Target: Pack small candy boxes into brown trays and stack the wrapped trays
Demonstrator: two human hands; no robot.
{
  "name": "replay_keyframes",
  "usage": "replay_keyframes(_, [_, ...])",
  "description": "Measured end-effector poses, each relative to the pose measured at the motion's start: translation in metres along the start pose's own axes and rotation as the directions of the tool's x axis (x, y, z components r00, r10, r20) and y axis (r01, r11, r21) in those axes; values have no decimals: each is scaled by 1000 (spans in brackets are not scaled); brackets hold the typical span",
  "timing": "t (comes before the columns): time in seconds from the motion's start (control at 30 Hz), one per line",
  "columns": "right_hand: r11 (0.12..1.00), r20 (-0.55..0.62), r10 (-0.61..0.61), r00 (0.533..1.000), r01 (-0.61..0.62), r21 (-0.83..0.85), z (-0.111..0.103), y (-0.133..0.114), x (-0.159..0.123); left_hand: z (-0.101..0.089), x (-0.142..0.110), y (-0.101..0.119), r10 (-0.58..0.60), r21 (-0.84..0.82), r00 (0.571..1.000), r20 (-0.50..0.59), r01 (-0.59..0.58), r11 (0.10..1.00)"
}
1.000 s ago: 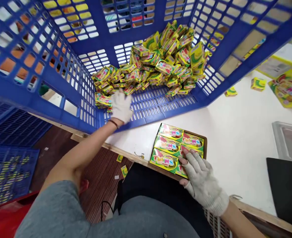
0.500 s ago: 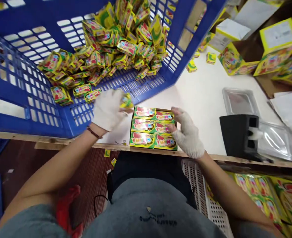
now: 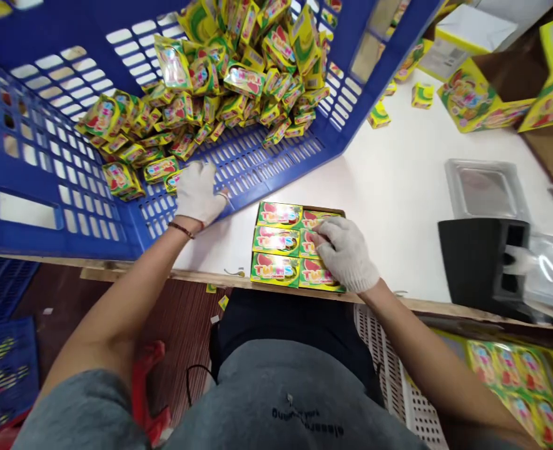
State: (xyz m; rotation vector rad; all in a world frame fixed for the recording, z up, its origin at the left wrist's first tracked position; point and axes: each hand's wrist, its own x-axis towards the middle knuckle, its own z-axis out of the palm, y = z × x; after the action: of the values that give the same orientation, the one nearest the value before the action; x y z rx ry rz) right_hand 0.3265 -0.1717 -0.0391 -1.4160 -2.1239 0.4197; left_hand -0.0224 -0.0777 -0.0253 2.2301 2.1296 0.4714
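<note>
The left hand (image 3: 199, 195) is being held palm down over the near edge of the blue crate (image 3: 91, 37), its thumb being stretched out to the right; its other fingertips are being hidden, so whether they are closed on anything cannot be told. The right hand (image 3: 344, 251) is being rested with bent fingers across printed boxes (image 3: 276, 240); whether any box is being gripped cannot be told.

Six printed boxes are being held in one shallow carton (image 3: 326, 209), in two columns of three, at the near edge of the white table (image 3: 398, 187). Small packs (image 3: 243, 80) are being heaped along the far side of the crate, too overlapped to be counted. Beyond the crate's right corner, three loose packs (image 3: 421, 95) are being seen on the table.

The left column of boxes is being left uncovered, while the right column is being partly covered by the right hand. Just left of the left hand's fingers, one small pack is being partly hidden.
</note>
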Motion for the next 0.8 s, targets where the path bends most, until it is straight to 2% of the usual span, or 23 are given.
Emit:
replay_keyframes(0.07, [983,42,-109,993,114,-144,9,-5,-9,-4,11,-43,-109,88,992,68,103,991])
replay_keyframes(0.13, [944,114,-178,977,202,-259,15,-6,-14,-8,16,-69,-113,113,988,107,101,988])
replay_keyframes(0.2, [911,179,-197,964,247,-330,19,-5,-16,-9,19,-77,-85,113,991,106,73,991])
replay_keyframes(0.3, [906,218,-171,961,240,-349,22,1,-16,-7,16,-65,-80,115,988,129,65,991])
replay_keyframes(0.4, [947,191,-163,968,207,-244,22,8,-16,-3,9,-36,-83,90,982,172,68,994])
replay_keyframes(0.47, [983,102,-164,981,171,-71,19,13,-18,-6,3,-9,-59,50,987,150,52,997])
replay_keyframes(0.5, [989,33,-143,989,142,38,17,15,-17,-9,0,8,-7,12,993,119,6,1000])
replay_keyframes(0.57, [964,-105,-53,993,78,256,11,18,-12,-18,-7,47,189,-81,981,33,-186,979])
replay_keyframes(0.6, [938,-153,0,988,53,342,7,19,-6,-21,-10,68,316,-122,949,-11,-315,941])
replay_keyframes(0.67, [895,-207,68,976,32,446,1,21,10,-22,-15,112,523,-158,851,-43,-522,838])
replay_keyframes(0.73, [879,-235,96,967,28,476,-4,25,29,-14,-19,149,630,-175,776,-30,-625,761])
replay_keyframes(0.8, [877,-238,131,962,-1,480,-4,32,46,0,-23,171,656,-218,755,-9,-642,735])
